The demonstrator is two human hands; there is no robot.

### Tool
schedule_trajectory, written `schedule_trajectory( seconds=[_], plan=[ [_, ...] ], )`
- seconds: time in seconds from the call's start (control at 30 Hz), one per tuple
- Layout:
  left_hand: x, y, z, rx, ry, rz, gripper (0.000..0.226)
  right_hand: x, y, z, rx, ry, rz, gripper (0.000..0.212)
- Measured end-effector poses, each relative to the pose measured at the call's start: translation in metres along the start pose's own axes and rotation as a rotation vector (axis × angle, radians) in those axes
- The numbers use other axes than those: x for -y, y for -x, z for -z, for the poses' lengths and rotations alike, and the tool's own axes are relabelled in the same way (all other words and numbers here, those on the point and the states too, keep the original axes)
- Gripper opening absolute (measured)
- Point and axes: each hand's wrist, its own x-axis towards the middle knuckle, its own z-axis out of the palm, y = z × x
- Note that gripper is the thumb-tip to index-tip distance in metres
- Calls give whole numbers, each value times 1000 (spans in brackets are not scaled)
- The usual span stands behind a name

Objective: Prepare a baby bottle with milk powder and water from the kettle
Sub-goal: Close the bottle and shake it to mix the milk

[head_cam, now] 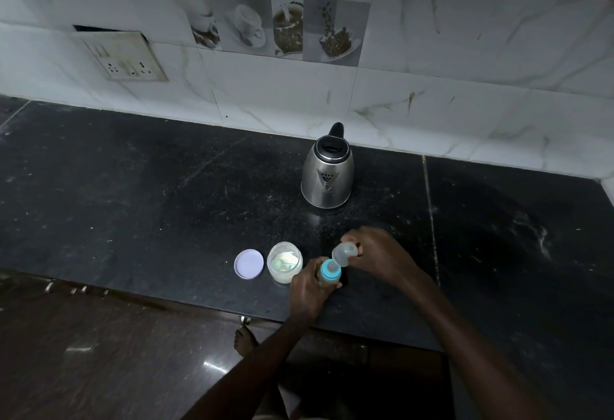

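A baby bottle with a blue collar stands near the front edge of the black counter. My left hand is wrapped around its body. My right hand holds the clear dome cap tilted just above and right of the bottle's top. Left of the bottle sits an open jar of milk powder with a small scoop inside. Its lilac lid lies flat beside it. A steel kettle with a black lid and handle stands further back, spout facing me.
A marble-tiled wall with a switch and socket plate runs behind the counter. Below the counter's front edge are the dark glossy floor and a bare foot.
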Motion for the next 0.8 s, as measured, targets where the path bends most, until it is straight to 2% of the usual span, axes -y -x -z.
schedule_trajectory(
  seconds=[0.1, 0.43, 0.57, 0.7, 0.8],
  plan=[
    [0, 0, 0, 0, 2, -2, 59, -3, 2, 2, 27, -34, -63, 30],
    [3, -1, 0, 5, -3, -6, 63, 0, 6, 2, 40, -55, -61, 34],
    [4, -1, -2, -1, 6, -7, 61, 10, 7, 1, 35, 36, 11, 20],
    [3, -1, -2, 3, 6, -4, 61, 16, 6, 0, 10, 80, 52, 16],
    [2, 0, -2, -8, -5, 0, 60, 21, 5, -3, 68, 71, 79, 31]
  ],
)
